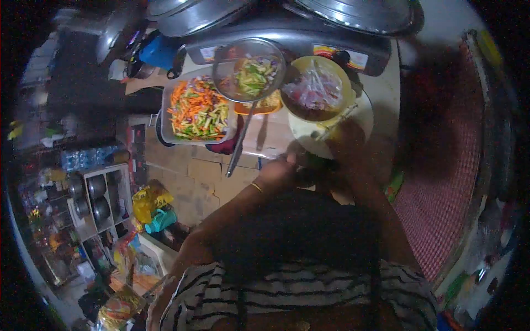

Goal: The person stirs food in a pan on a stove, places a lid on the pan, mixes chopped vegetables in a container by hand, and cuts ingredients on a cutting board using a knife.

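Observation:
My left hand (pixel 279 170), with a thin yellow bracelet at the wrist, is low in front of the counter. Its fingers look curled in, and shadow hides what they may hold. My right hand (pixel 349 138) is over the right side of a pale round plate (pixel 303 135), dark and blurred, its fingers not clear. Close to it, pale scraps (pixel 327 131) lie on the plate. A yellowish bowl (pixel 349 91) at the plate's far side holds a clear plastic bag (pixel 314 91) with reddish contents.
A rectangular tub (pixel 167 113) holds cut orange, green and purple vegetables. Beside it, a long-handled round pan or strainer (pixel 220 91) has green pieces, its handle (pixel 241 140) jutting over the counter edge. An orange container (pixel 259 110) sits beneath. Large metal pots (pixel 359 14) stand behind.

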Demonstrator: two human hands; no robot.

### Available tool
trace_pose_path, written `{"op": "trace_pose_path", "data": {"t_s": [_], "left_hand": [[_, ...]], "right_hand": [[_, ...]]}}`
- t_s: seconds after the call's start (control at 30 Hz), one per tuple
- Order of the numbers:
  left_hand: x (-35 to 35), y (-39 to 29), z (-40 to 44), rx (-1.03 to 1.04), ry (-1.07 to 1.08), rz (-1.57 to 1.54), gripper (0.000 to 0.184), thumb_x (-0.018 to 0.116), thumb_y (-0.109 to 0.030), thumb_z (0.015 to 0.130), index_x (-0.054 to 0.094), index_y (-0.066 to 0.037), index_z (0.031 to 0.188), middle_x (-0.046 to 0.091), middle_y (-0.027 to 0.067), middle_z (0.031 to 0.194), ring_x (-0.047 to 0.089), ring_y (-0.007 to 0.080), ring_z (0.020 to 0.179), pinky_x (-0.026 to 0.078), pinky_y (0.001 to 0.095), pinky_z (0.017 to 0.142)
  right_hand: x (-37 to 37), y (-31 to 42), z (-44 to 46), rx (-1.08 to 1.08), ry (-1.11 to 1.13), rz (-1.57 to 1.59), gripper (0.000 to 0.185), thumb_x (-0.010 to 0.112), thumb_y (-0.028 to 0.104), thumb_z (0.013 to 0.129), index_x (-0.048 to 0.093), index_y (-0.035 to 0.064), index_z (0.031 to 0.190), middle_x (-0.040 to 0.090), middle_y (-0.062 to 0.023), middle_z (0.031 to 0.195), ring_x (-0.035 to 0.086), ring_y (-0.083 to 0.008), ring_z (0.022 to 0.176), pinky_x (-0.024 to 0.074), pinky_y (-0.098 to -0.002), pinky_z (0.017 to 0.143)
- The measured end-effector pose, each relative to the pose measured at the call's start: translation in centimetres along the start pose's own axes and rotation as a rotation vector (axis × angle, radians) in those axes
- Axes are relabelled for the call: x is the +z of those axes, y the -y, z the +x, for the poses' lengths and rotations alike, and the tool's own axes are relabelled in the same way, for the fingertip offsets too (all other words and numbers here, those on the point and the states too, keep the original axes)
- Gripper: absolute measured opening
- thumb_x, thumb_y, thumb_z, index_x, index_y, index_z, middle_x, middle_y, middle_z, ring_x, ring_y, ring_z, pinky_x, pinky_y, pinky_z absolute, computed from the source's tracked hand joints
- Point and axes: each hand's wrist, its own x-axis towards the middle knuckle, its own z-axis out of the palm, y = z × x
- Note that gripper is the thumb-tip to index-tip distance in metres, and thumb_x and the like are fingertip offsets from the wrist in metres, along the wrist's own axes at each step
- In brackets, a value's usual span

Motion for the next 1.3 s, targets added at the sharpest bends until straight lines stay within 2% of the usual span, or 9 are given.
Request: {"op": "trace_pose_path", "data": {"t_s": [0.13, 0.3, 0.37, 0.53, 0.63, 0.77, 0.9, 1.17, 1.3], "left_hand": [[1.9, 2.4, 0.2, 0.079, -0.056, 0.09, 0.053, 0.054, -0.01, 0.092, 0.033, -0.003, 0.14, 0.062, 0.0305, 0.11, 0.064, 0.0484, 0.094, 0.055, 0.0533, 0.079], [1.3, 2.6, -0.2, -0.019, 0.057, 0.036, 0.034, 0.05, -0.017, 0.095, 0.044, 0.001, 0.123, 0.061, 0.0326, 0.118, 0.064, 0.0483, 0.104, 0.052, 0.0548, 0.088], [1.9, 2.9, -0.2, -0.025, 0.043, 0.036, 0.034, 0.049, -0.017, 0.095, 0.044, 0.001, 0.123, 0.062, 0.0328, 0.115, 0.064, 0.0488, 0.104, 0.051, 0.0551, 0.088], [2.1, 3.1, -0.2, -0.075, 0.058, -0.038, 0.036, 0.05, -0.02, 0.095, 0.045, 0.0, 0.124, 0.064, 0.0327, 0.108, 0.065, 0.0506, 0.099, 0.052, 0.0555, 0.086], [1.7, 2.0, -0.3, -0.017, 0.018, -0.027, 0.033, 0.051, -0.02, 0.095, 0.047, 0.0, 0.121, 0.064, 0.0326, 0.11, 0.066, 0.0508, 0.095, 0.054, 0.0559, 0.082], [4.0, 3.1, 0.5, -0.012, -0.074, -0.066, 0.033, 0.052, -0.02, 0.095, 0.049, 0.001, 0.12, 0.064, 0.0321, 0.11, 0.066, 0.049, 0.097, 0.053, 0.0553, 0.083], [-1.9, -1.5, 0.3, -0.121, 0.086, -0.125, 0.031, 0.052, -0.021, 0.096, 0.049, 0.001, 0.118, 0.064, 0.0325, 0.111, 0.066, 0.048, 0.1, 0.053, 0.055, 0.085], [-1.1, -1.3, 0.6, -0.054, 0.016, 0.012, 0.031, 0.049, -0.022, 0.098, 0.051, 0.002, 0.117, 0.065, 0.0332, 0.106, 0.066, 0.0477, 0.1, 0.053, 0.0549, 0.084], [3.0, 2.8, 0.8, 0.031, -0.016, -0.011, 0.034, 0.046, -0.02, 0.099, 0.045, -0.002, 0.128, 0.065, 0.0319, 0.102, 0.065, 0.0486, 0.096, 0.054, 0.056, 0.079]], "right_hand": [[0.8, -0.5, -0.4, -0.122, -0.057, 0.028, 0.064, 0.076, 0.035, 0.081, 0.055, 0.0048, 0.134, 0.054, -0.022, 0.135, 0.047, -0.0406, 0.128, 0.0338, -0.0557, 0.11], [0.4, -0.6, -0.5, -0.215, -0.199, 0.045, 0.057, 0.073, 0.035, 0.084, 0.058, 0.007, 0.131, 0.055, -0.0212, 0.136, 0.05, -0.0382, 0.126, 0.0392, -0.0537, 0.105], [-1.8, 0.8, -0.5, -0.117, -0.099, 0.008, 0.054, 0.069, 0.035, 0.088, 0.058, 0.0061, 0.132, 0.054, -0.021, 0.139, 0.051, -0.0391, 0.125, 0.0403, -0.0534, 0.105], [-14.6, 5.9, -0.5, -0.269, 0.086, -0.352, 0.05, 0.065, 0.034, 0.093, 0.057, 0.0065, 0.134, 0.051, -0.0218, 0.144, 0.051, -0.0429, 0.124, 0.0421, -0.0536, 0.106], [-5.8, 2.4, -0.2, 0.147, 0.138, -0.072, 0.051, 0.066, 0.034, 0.092, 0.056, 0.0073, 0.135, 0.051, -0.0219, 0.143, 0.051, -0.0431, 0.125, 0.0436, -0.0526, 0.107], [-3.9, 2.2, -0.8, 0.142, 0.0, 0.066, 0.061, 0.073, 0.037, 0.086, 0.055, 0.0062, 0.136, 0.051, -0.0224, 0.141, 0.05, -0.0421, 0.127, 0.0434, -0.0514, 0.108], [-4.3, 1.6, -0.4, 0.081, 0.03, 0.047, 0.071, 0.079, 0.04, 0.078, 0.055, 0.0062, 0.136, 0.052, -0.0216, 0.141, 0.049, -0.042, 0.129, 0.0418, -0.0519, 0.109], [-3.0, 1.4, -0.8, 0.061, -0.012, 0.098, 0.062, 0.075, 0.043, 0.081, 0.062, 0.0073, 0.13, 0.055, -0.0194, 0.14, 0.048, -0.0363, 0.134, 0.0377, -0.0507, 0.112], [-2.9, 1.7, 0.5, 0.048, 0.26, -0.155, 0.056, 0.069, 0.043, 0.088, 0.062, 0.0063, 0.13, 0.055, -0.0197, 0.14, 0.049, -0.0352, 0.133, 0.0358, -0.0507, 0.113]]}}
